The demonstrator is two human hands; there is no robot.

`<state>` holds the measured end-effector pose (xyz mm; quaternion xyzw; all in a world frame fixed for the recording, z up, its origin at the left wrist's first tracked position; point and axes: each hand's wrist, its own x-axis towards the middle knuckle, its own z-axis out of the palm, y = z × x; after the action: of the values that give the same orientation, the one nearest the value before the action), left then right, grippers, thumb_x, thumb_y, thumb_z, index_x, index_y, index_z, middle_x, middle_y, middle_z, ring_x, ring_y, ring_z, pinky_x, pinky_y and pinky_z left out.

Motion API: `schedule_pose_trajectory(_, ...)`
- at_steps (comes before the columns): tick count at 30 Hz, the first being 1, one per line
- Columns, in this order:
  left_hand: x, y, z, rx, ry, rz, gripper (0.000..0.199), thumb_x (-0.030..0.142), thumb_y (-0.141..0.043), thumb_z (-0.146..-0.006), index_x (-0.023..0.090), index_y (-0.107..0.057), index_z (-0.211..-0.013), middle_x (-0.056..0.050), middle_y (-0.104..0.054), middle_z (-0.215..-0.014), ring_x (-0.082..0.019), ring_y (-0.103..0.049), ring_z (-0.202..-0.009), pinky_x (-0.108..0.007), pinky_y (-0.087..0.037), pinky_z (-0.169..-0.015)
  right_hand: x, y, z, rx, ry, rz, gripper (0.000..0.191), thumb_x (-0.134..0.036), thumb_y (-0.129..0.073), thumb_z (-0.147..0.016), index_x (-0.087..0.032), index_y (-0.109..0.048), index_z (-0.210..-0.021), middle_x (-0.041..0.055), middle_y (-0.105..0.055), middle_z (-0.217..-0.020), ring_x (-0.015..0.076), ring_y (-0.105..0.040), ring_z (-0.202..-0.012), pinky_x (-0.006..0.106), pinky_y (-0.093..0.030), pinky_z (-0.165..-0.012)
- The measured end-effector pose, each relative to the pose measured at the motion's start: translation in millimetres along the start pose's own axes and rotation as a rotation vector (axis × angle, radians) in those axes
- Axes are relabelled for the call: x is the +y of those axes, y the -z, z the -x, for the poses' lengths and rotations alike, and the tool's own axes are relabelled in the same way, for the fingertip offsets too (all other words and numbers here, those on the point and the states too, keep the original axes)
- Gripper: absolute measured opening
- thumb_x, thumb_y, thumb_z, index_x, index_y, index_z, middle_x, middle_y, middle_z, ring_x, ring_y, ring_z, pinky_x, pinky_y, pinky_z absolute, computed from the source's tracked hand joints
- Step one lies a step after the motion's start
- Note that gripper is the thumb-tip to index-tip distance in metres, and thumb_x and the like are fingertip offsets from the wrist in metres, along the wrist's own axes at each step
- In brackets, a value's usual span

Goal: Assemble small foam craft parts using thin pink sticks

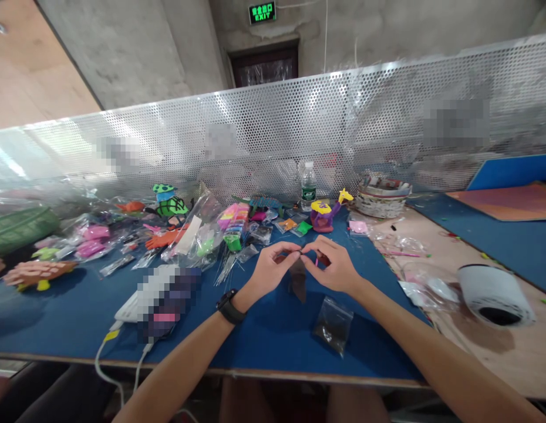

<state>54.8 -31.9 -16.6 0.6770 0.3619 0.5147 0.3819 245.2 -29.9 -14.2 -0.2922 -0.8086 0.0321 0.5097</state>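
My left hand (275,262), with a black watch on its wrist, and my right hand (332,262) meet fingertip to fingertip above the blue table. Both pinch a small dark piece (302,253), mostly hidden by the fingers, so its kind does not show. Just below the fingertips is a flat brown strip (298,283); whether it hangs from the fingers or lies on the table I cannot tell. A clear zip bag (333,326) with dark brown contents lies in front of my right hand. Something pink shows beside the right fingers.
Left lie a white power bank (147,291), a phone, cables and many bags of coloured clay. At the back stand a water bottle (308,187), a yellow and purple giraffe-like figure (328,212) and a basket (382,198). A white round container (495,294) sits at right.
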Motion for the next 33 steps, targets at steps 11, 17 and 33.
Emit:
schedule_pose_trajectory(11,-0.6,1.0,-0.7,-0.002,-0.008,-0.014,0.021,0.036,-0.069,-0.086,0.018,-0.074,-0.097,-0.008,-0.074,-0.101,-0.021,-0.069,-0.096,-0.03,-0.054,-0.084,0.7,0.6,-0.7,-0.002,-0.008,0.021,0.005,-0.026,-0.062,-0.089,-0.022,-0.066,-0.089,-0.001,-0.054,-0.071,0.0106,-0.046,-0.053,0.026,-0.04,-0.053)
schedule_pose_trajectory(17,-0.3,1.0,-0.6,0.004,-0.006,-0.013,0.019,0.034,-0.069,-0.086,0.018,-0.074,-0.095,-0.008,-0.075,-0.1,-0.021,-0.069,-0.095,-0.03,-0.053,-0.083,-0.2,0.4,-1.0,-0.008,0.002,0.036,0.005,-0.024,-0.062,-0.089,-0.021,-0.065,-0.088,-0.001,-0.054,-0.072,0.01,-0.047,-0.053,0.025,-0.04,-0.053)
schedule_pose_trajectory(33,-1.8,1.6,-2.4,0.019,-0.035,-0.011,0.02,0.034,-0.069,-0.086,0.016,-0.072,-0.095,-0.008,-0.074,-0.098,-0.02,-0.069,-0.092,-0.029,-0.055,-0.081,4.6,-2.7,0.6,0.049,0.071,0.076,0.013,-0.026,-0.061,-0.093,-0.022,-0.073,-0.095,0.0002,-0.061,-0.072,0.0095,-0.049,-0.053,0.024,-0.041,-0.053)
